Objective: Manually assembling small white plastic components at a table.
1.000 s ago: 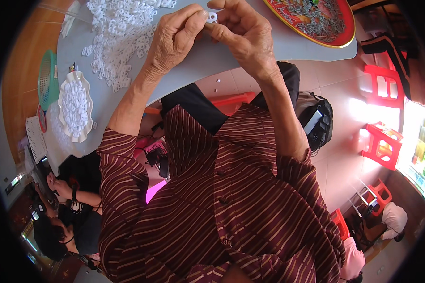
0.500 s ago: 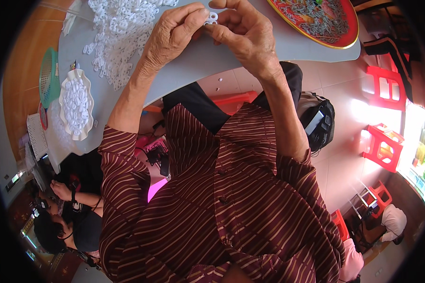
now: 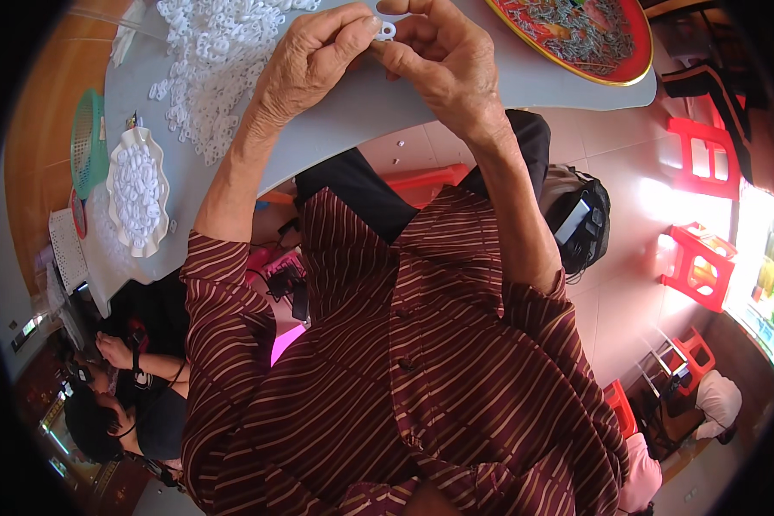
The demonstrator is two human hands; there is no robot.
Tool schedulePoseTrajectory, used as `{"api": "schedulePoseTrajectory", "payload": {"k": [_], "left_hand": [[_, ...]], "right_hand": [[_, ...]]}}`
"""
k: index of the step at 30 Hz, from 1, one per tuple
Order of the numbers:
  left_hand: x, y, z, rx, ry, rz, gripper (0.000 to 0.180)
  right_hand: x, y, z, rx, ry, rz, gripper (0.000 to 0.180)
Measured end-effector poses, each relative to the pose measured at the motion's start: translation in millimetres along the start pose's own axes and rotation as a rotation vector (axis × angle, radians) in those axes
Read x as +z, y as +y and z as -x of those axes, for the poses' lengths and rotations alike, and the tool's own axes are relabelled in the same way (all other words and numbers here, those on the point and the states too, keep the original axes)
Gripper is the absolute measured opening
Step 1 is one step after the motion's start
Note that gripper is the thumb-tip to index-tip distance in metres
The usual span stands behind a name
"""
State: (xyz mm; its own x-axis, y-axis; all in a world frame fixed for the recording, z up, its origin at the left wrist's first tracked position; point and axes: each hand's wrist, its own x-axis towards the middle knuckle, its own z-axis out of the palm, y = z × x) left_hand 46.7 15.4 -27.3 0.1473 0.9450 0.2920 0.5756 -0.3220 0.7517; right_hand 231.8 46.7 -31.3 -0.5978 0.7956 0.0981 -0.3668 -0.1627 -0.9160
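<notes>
A small white plastic piece with a round hole (image 3: 385, 31) sits between my hands, above the grey table (image 3: 335, 120). My left hand (image 3: 322, 52) is closed, its thumb and forefinger pinching the piece from the left. On the other side my right hand (image 3: 447, 64) curls in, thumb and bent fingers meeting at the same piece. Whether the right fingertips hold something more is hidden. Left of my hands lies a large heap of similar white pieces (image 3: 211, 69). A red round tray with a gold rim (image 3: 566, 67), full of small grey metal parts, stands to the right.
A scalloped white dish (image 3: 162, 198) of white pieces stands at the table's left, near a green mesh basket (image 3: 86, 142). Red stools (image 3: 701, 267) and a black bag (image 3: 589, 228) are on the floor at right. Another person (image 3: 138, 413) sits at lower left.
The white piece has turned slightly between my fingers, and less of it shows. Both hands stay in nearly the same place. The other person's hand has shifted a little.
</notes>
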Motion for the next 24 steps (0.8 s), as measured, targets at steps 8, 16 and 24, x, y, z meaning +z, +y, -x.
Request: {"api": "schedulePoseTrajectory", "payload": {"k": [8,16,24], "left_hand": [[4.7,-13.9,3.7,-0.215,0.051,0.169,0.034],[11.9,-11.0,7.1,-0.231,0.114,0.174,0.038],[19.8,-7.7,9.8,-0.177,0.154,0.130,0.034]], "right_hand": [[8.6,5.7,-2.7,-0.124,0.033,0.041,0.026],[11.3,-1.2,0.9,-0.240,0.112,0.416,0.023],[6.2,10.3,2.9,-0.301,0.122,0.467,0.018]]}}
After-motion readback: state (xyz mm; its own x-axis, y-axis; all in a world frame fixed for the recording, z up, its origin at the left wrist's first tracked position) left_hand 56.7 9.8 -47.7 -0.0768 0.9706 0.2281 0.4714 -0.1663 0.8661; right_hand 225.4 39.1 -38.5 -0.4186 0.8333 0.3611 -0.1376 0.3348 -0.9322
